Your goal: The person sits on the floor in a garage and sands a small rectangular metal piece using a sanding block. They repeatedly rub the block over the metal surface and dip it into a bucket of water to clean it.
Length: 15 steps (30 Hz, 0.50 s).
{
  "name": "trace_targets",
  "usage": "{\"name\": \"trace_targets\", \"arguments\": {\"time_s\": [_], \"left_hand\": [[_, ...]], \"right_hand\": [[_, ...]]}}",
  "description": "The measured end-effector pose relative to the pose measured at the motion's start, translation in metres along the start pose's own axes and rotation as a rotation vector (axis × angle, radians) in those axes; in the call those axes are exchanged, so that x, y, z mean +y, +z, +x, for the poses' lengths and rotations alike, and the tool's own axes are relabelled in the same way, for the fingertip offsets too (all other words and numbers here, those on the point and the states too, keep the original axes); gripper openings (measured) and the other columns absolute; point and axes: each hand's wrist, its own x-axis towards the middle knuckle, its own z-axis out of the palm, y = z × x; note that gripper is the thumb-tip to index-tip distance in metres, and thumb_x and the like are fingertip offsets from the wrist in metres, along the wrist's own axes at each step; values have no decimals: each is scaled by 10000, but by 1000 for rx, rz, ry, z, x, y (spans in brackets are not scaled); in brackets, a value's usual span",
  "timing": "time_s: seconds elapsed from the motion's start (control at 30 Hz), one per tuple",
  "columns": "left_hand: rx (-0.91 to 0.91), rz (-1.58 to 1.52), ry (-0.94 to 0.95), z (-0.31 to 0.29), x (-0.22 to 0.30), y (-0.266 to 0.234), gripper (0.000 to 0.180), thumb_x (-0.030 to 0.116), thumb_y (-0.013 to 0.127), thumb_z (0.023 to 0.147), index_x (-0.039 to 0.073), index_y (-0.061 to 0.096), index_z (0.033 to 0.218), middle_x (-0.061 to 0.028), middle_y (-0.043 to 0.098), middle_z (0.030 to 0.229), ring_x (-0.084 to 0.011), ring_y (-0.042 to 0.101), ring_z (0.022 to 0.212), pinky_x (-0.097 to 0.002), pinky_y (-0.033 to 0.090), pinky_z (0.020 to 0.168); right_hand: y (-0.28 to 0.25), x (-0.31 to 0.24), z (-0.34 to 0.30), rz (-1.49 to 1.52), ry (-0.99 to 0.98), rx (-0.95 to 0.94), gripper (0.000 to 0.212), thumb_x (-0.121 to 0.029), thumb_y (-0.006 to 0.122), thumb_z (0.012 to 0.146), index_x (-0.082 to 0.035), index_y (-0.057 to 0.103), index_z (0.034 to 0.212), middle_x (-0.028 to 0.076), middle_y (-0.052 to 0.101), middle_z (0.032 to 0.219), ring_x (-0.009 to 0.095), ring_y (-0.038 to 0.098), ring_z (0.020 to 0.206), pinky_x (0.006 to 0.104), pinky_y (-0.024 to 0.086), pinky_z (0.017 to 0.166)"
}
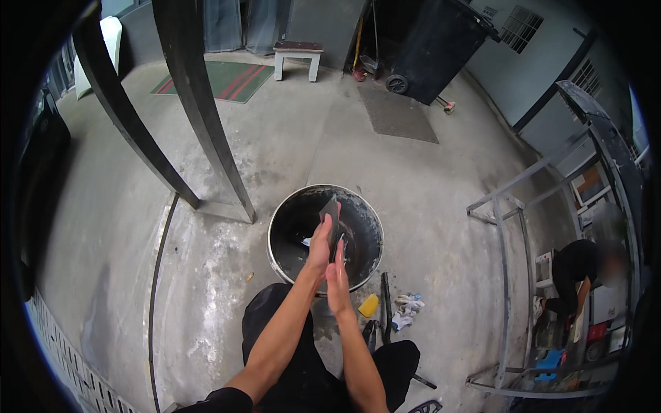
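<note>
With left hand clasped around a thin grey plate and right hand close alongside, fingers nearly straight, held the plate tilted at the mouth of a round, dark-walled bucket. Could not tell the right hand's exact grip. Had a yellow sponge, dark tube and crumpled white cloth near the bucket on the concrete floor.

Scuffed, rough-walled bucket, matt concrete floor
</note>
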Motion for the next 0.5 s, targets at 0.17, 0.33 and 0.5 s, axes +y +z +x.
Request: {"name": "trace_targets", "arguments": {"time_s": [0.17, 0.33, 0.5], "left_hand": [[-98, 236, 145, -9, -17, -4, 544, 378, 387, 1073, 42, 388, 1500, -31, 422, 1531, -122, 375, 1378, -261, 257, 1141], [-107, 166, 135, 3, 9, -15, 542, 382, 415, 1065, 36, 428, 1482, -18, 459, 1477, -111, 438, 1274, -256, 306, 1093], [-94, 171, 47, -9, 3, -9, 554, 388, 430, 1060, 22, 429, 1476, -30, 456, 1481, -136, 403, 1333, -254, 269, 1117]], "right_hand": [[-11, -17, 40, 164, 26, -49, 868, -499, 459, 1011, 64, 73, 1547, 241, 187, 1609, 276, 225, 1488, 349, 204, 1186], [14, -4, -4, 79, -16, 3, 945, -505, 515, 987, 70, 14, 1544, 242, 104, 1625, 307, 106, 1515, 374, 129, 1210], [2, -7, 17, 22, -68, 29, 912, -503, 493, 992, 72, 52, 1545, 247, 151, 1616, 330, 179, 1500, 383, 193, 1194]]}}
